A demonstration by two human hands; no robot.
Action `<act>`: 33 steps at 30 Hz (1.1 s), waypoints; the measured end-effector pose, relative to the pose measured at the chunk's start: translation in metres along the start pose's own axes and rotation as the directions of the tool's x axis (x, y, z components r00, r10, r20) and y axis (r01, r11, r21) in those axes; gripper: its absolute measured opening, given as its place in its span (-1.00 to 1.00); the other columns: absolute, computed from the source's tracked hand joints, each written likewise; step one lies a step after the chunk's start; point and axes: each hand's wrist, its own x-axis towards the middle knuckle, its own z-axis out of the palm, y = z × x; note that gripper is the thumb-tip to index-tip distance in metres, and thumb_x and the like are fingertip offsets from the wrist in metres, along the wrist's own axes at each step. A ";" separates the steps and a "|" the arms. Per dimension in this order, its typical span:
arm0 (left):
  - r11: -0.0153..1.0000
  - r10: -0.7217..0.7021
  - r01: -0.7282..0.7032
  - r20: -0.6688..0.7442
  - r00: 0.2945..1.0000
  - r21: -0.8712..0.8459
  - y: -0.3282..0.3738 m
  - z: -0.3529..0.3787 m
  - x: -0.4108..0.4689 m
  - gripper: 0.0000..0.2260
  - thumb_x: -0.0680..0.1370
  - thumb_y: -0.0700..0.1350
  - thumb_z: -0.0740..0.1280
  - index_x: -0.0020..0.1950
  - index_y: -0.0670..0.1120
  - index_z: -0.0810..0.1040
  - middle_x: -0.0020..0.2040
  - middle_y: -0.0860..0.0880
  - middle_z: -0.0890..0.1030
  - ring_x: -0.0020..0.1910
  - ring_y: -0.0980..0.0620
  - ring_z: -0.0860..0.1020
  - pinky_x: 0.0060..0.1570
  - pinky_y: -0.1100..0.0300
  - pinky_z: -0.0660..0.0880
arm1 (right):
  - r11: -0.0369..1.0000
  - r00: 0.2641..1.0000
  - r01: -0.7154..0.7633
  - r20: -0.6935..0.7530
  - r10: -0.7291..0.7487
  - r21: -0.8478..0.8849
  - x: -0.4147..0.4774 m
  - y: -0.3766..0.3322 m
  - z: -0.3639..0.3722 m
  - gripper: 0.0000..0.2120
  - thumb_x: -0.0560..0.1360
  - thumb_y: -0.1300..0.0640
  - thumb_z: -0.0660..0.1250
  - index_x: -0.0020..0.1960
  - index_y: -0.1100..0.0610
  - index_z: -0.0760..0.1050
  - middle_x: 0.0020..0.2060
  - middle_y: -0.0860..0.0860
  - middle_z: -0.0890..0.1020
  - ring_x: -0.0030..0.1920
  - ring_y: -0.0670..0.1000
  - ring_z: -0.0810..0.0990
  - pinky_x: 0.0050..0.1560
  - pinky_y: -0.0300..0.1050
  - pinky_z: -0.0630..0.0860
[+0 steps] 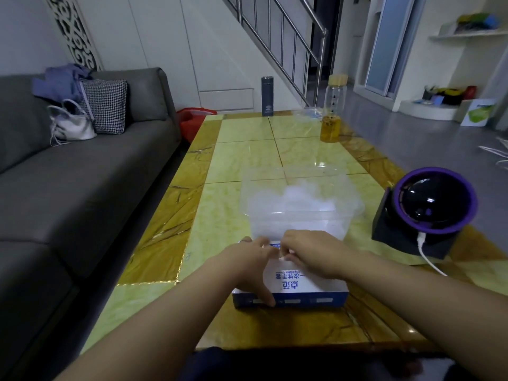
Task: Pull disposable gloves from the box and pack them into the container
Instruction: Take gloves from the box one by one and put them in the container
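The glove box (305,288) lies directly under both hands, its near wall facing the person. Just beyond the fingertips stands the clear container (298,222), right up against the box's far edge. A heap of crumpled, filmy gloves (301,196) sits inside it, farther from the hands than its near wall.

The box's white top carries blue print between the two wrists. The large Chinese characters include 一次性手套, and a small Latin line beside them is too blurred to read. The near wall is dark blue with pale label strips.

The left hand (251,266) clasps the box's left end, with the thumb down on the near wall and the fingers spread over the top. The right hand (312,255) curls over the top, its fingertips drawn together. They pinch a pale wisp of glove (283,257) where the two hands meet.

Right of the right hand sits a black dome device (428,207) with a purple rim and a white cable. Well beyond the hands stand a bottle (332,116) of yellow liquid and a dark flask (267,96). A grey sofa (82,171) runs off to the left of the left hand.
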 end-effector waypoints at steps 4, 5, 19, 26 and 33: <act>0.999 -0.018 0.016 0.032 0.999 0.035 0.001 -0.006 0.001 -0.04 0.29 0.24 0.50 0.52 -0.05 0.10 0.48 -0.01 0.18 0.39 -0.11 0.23 0.29 0.00 0.37 | 0.996 0.993 -0.050 -0.101 0.057 0.069 -0.005 0.004 -0.025 -0.89 0.63 0.02 0.10 0.04 0.03 0.36 -0.08 -0.02 0.54 -0.11 0.03 0.50 -0.12 -0.07 0.42; 0.999 -0.018 0.017 0.037 0.999 0.035 0.001 -0.008 0.001 -0.04 0.29 0.25 0.50 0.51 -0.06 0.11 0.49 -0.01 0.18 0.39 -0.11 0.22 0.29 -0.01 0.36 | 0.995 0.989 -0.052 -0.133 0.064 0.089 -0.007 0.005 -0.032 -0.90 0.63 0.03 0.09 0.02 0.03 0.34 -0.13 -0.01 0.53 -0.15 0.03 0.49 -0.15 -0.07 0.42; 0.153 0.125 -0.209 -0.191 0.974 -0.966 -0.018 -0.057 -0.019 -0.13 0.15 0.41 0.45 0.35 0.02 0.40 0.25 0.07 0.56 0.24 0.06 0.53 0.21 0.15 0.49 | 0.954 0.864 0.066 -0.495 0.092 0.292 -0.024 0.027 -0.115 -0.96 0.58 0.18 0.24 -0.02 0.13 0.46 -0.17 -0.01 0.58 -0.14 -0.03 0.53 -0.13 -0.22 0.43; -0.370 -0.072 -0.276 -0.269 0.960 -0.887 0.004 -0.086 -0.012 -0.62 0.52 0.09 0.28 0.21 -0.14 0.52 0.21 -0.15 0.57 0.16 -0.12 0.57 0.18 -0.04 0.47 | 0.960 0.859 0.092 -0.508 0.058 0.265 -0.025 0.021 -0.115 -0.96 0.57 0.16 0.27 -0.03 0.04 0.47 -0.16 -0.14 0.54 -0.14 -0.13 0.51 -0.15 -0.38 0.39; -0.646 -0.231 -0.354 -0.269 0.935 -0.676 0.008 -0.103 0.006 -0.72 0.66 -0.12 0.10 0.31 0.02 0.47 0.19 -0.21 0.58 0.08 -0.21 0.61 0.04 -0.09 0.57 | 0.075 0.790 -0.065 0.005 0.613 0.995 -0.020 0.031 -0.096 -0.35 0.43 -0.15 0.37 0.44 -0.02 0.22 0.18 0.11 0.50 0.08 0.08 0.56 0.06 0.01 0.55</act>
